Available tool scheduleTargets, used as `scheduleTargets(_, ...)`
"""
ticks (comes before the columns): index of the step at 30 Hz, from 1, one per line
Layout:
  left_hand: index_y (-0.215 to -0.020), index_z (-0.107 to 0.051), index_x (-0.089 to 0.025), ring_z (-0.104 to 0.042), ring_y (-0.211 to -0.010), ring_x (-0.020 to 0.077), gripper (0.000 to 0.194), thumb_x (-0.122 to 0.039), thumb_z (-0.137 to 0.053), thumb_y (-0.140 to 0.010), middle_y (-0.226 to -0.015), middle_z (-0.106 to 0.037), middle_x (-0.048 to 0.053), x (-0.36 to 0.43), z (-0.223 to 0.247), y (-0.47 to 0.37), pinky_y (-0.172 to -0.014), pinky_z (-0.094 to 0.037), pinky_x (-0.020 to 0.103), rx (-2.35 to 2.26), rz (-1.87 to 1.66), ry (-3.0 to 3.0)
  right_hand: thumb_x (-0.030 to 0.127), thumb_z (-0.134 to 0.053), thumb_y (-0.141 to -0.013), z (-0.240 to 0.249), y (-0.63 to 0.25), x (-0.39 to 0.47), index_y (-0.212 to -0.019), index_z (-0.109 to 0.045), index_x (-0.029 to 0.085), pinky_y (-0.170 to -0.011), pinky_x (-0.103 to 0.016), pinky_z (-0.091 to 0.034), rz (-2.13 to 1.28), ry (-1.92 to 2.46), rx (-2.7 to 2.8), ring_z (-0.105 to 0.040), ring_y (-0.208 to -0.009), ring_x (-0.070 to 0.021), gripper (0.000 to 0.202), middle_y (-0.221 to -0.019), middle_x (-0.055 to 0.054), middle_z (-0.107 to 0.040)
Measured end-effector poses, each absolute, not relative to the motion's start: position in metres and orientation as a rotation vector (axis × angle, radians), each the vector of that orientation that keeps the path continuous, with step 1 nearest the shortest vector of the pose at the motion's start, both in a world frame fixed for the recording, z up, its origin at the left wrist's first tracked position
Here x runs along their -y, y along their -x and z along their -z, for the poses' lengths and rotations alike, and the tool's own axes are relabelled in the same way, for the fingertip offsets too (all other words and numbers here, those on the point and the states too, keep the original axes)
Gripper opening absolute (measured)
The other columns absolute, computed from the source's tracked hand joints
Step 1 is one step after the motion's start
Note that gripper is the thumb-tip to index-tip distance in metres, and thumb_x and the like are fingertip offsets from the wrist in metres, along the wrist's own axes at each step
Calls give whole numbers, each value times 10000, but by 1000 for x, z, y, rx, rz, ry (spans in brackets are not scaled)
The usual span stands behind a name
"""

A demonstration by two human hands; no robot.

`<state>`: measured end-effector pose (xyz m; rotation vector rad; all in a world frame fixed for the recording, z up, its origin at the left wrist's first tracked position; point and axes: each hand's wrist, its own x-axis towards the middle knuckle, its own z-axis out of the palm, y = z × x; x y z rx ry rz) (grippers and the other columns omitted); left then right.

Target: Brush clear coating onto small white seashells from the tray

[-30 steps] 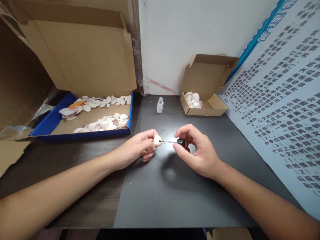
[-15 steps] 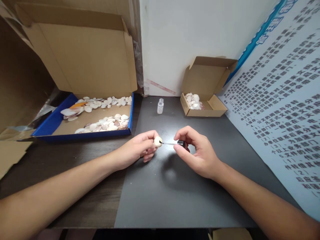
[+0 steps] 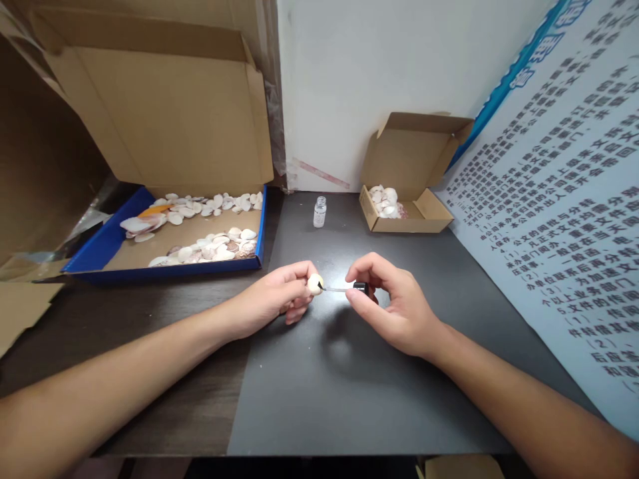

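Note:
Between the fingertips of my left hand is a small cream-coloured shell, its face turned to the right. My right hand pinches the black cap of a brush applicator. A thin, pale stem runs left from that cap and ends in a dark brush tip, which touches the shell's face. Farther back, a small clear glass bottle with a pale label stands upright without a cap.
On the left, an open blue-sided cardboard box holds many shells in two rows. An open small brown box with white shells stands back right. A printed board leans along the right side. A dark grey mat covers the table.
The brush tip has shifted very slightly over the shell's face, and the stem has dipped a little. Both hands keep nearly the same place and grip.

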<state>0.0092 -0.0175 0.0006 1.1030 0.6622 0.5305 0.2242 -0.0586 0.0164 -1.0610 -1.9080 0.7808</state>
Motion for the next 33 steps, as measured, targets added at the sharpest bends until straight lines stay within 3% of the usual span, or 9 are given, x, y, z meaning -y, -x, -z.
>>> scheduleTargets(33, -769, -496, -193, -317, -465, 58, 91, -155, -579, -771, -537, -368, -92, 19, -1, -11, -461, -303, 176, -682, -541, -1094, 223, -592, -866, -18, -225, 59, -904, -536, 227, -501, -243, -395, -785, 1073, 1945, -452, -546, -119, 68, -625, 57, -448)
